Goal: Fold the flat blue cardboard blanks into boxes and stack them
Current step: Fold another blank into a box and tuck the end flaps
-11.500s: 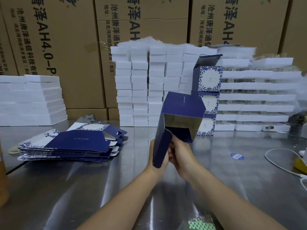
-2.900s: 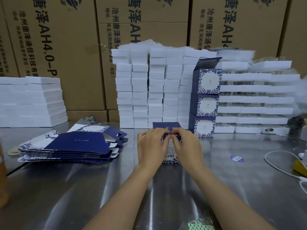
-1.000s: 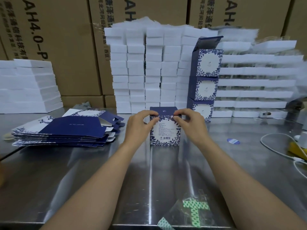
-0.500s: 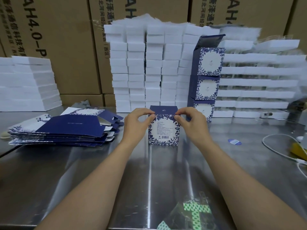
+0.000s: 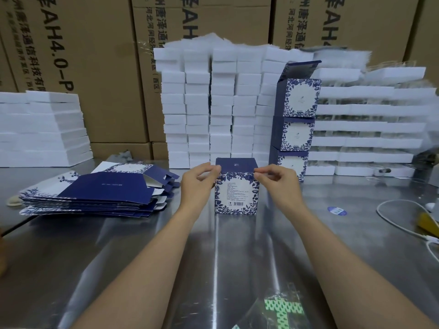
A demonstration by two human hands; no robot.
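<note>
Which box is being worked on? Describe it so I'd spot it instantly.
On the metal table, before the wall of white blocks, a blue floral box stands alone, top corners pinched by left hand and right hand. Unlike the three stacked boxes beside it, it shows a barcode.

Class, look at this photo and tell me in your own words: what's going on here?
A person is assembling blue floral boxes at a steel table. The left hand and right hand pinch the top front corners of a folded box standing upright, lid closed. A stack of three boxes stands behind it to the right; a pile of flat blanks lies on the left.
</note>
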